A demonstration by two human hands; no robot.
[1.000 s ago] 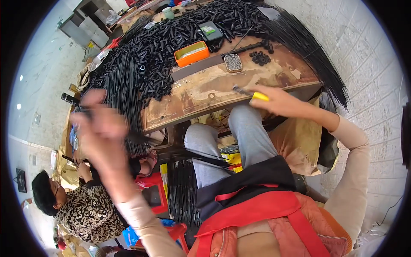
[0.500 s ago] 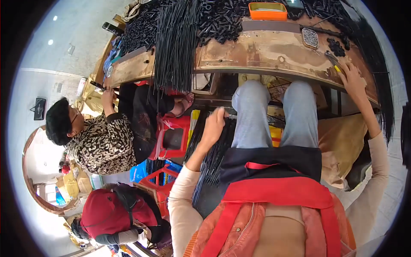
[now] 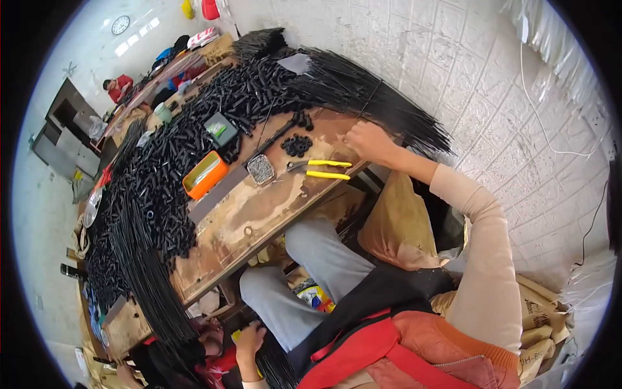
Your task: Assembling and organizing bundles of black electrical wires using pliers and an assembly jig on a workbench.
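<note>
My right hand (image 3: 370, 141) is at the far right corner of the wooden table (image 3: 275, 211), fingers curled down against the top; anything under them is hidden. Just left of it lie pliers (image 3: 328, 170) with yellow handles, their jaws toward a tray of small metal pieces (image 3: 261, 169). Beyond the pliers is a little pile of black rings (image 3: 296, 146). Down beside my left knee, my left hand (image 3: 249, 341) is closed over a bundle of thin black rods (image 3: 277, 366). What its fingers hold, if anything, does not show.
Heaped black tubular parts (image 3: 162, 175) cover the table's far side, with long thin black rods (image 3: 146, 279) hanging over the near edge. An orange box (image 3: 205, 175) sits among them. Beneath the right end stands a tan sack (image 3: 398, 223). A white wall (image 3: 466, 84) rises behind.
My view has swung to the right. My right hand has left the pliers, which now lie on the table, and rests at the corner. The left hand stays low beside my left knee.
</note>
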